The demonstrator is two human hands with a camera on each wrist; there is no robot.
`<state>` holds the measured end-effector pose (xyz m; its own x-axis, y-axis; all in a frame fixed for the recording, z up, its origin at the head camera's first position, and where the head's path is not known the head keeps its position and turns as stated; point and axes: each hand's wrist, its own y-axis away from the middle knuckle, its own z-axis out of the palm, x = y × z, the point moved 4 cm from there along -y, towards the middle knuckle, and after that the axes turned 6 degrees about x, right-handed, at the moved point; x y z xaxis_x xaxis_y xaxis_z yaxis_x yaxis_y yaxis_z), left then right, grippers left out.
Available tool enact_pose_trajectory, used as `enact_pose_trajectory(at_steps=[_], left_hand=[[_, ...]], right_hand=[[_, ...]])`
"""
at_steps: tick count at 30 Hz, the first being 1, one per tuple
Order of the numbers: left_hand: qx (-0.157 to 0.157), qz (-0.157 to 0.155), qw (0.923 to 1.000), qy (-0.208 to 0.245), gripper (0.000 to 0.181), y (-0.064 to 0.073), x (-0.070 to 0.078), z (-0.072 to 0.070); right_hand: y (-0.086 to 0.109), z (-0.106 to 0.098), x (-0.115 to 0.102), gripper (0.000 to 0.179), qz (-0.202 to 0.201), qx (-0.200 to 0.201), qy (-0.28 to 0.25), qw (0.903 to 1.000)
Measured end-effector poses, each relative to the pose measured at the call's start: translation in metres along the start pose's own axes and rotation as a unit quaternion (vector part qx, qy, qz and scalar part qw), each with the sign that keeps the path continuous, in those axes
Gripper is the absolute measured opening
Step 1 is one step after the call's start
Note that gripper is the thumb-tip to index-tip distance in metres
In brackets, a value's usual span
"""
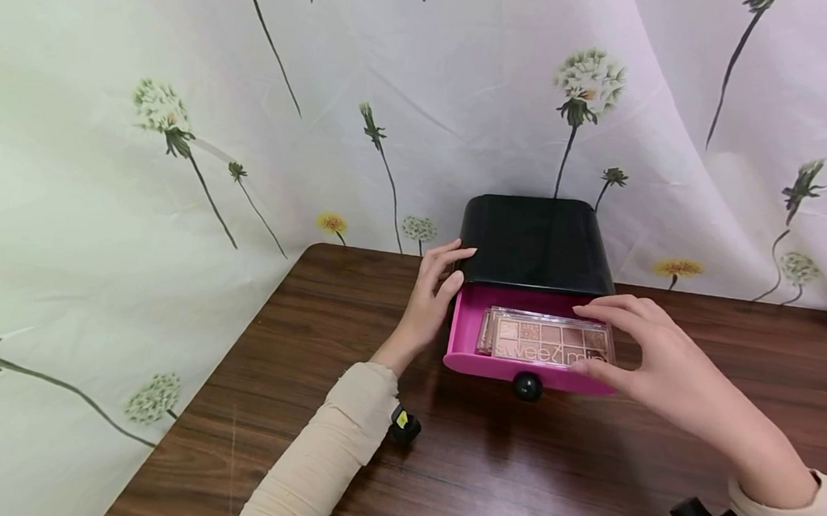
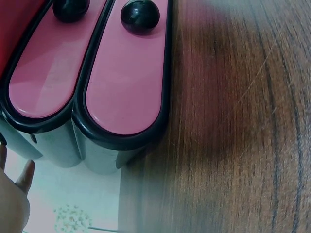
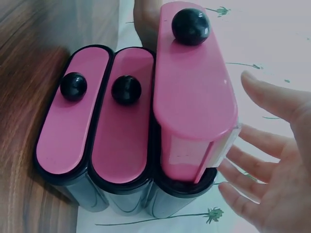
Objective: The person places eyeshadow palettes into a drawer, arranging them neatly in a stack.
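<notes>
A pink drawer point(image 1: 460, 335) with a round black knob point(image 1: 527, 386) is pulled out of the top of a black cabinet point(image 1: 538, 243). In it lie clear-lidded eyeshadow palettes point(image 1: 549, 337), stacked; how many is hidden. My left hand point(image 1: 431, 296) rests against the cabinet's left side, fingertips near its top edge and thumb by the drawer. Over the drawer's right end hovers my right hand point(image 1: 657, 354), fingers spread and thumb apart. In the right wrist view, the right hand's fingers point(image 3: 257, 170) are beside a palette's edge point(image 3: 224, 148), and contact is unclear.
Two lower pink drawers, the middle one point(image 3: 124, 121) and the bottom one point(image 3: 73, 121), are closed. The cabinet stands on a dark wooden table point(image 1: 498, 483), close to a flower-printed cloth point(image 1: 470, 92) hanging behind.
</notes>
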<state>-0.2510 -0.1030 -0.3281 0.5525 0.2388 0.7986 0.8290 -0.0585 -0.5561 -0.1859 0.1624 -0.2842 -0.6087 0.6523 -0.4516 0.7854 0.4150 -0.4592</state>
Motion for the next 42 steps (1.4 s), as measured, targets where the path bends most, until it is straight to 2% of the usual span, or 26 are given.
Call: enact_pose_trajectory(at_steps=[8, 13, 17, 20, 27, 33, 36, 39, 42], left_hand=[[-0.003, -0.001, 1.0, 0.002, 0.041, 0.0, -0.003, 0.0], [-0.002, 0.0, 1.0, 0.006, 0.041, 0.0, -0.004, 0.0], [0.007, 0.01, 0.9999, 0.0, 0.043, -0.003, -0.028, 0.003], [0.014, 0.018, 0.9997, -0.005, 0.044, -0.004, -0.042, 0.004], [0.003, 0.005, 1.0, 0.005, 0.041, 0.0, -0.005, 0.0], [0.003, 0.004, 0.9999, 0.009, 0.041, 0.0, -0.004, 0.0], [0.001, 0.004, 0.9999, 0.011, 0.042, 0.0, -0.005, 0.0], [0.002, 0.006, 0.9999, 0.011, 0.042, 0.0, -0.005, 0.0], [0.003, 0.006, 0.9999, 0.01, 0.041, 0.0, -0.005, 0.001]], right_hand=[[0.014, -0.005, -0.004, 0.051, 0.001, 0.082, 0.003, 0.9967], [0.025, -0.003, -0.007, 0.05, -0.017, 0.144, -0.021, 0.9892], [0.035, -0.001, -0.013, 0.055, -0.025, 0.199, -0.048, 0.9785], [0.041, 0.002, -0.015, 0.054, -0.015, 0.219, -0.048, 0.9745], [0.049, 0.013, -0.012, 0.053, 0.004, 0.221, -0.066, 0.9729], [0.056, 0.016, -0.015, 0.052, 0.007, 0.229, -0.073, 0.9705], [0.061, 0.016, -0.021, 0.045, -0.006, 0.256, -0.081, 0.9633], [0.065, 0.019, -0.031, 0.027, -0.032, 0.281, -0.098, 0.9541], [0.069, 0.027, -0.04, 0.028, -0.049, 0.282, -0.114, 0.9513]])
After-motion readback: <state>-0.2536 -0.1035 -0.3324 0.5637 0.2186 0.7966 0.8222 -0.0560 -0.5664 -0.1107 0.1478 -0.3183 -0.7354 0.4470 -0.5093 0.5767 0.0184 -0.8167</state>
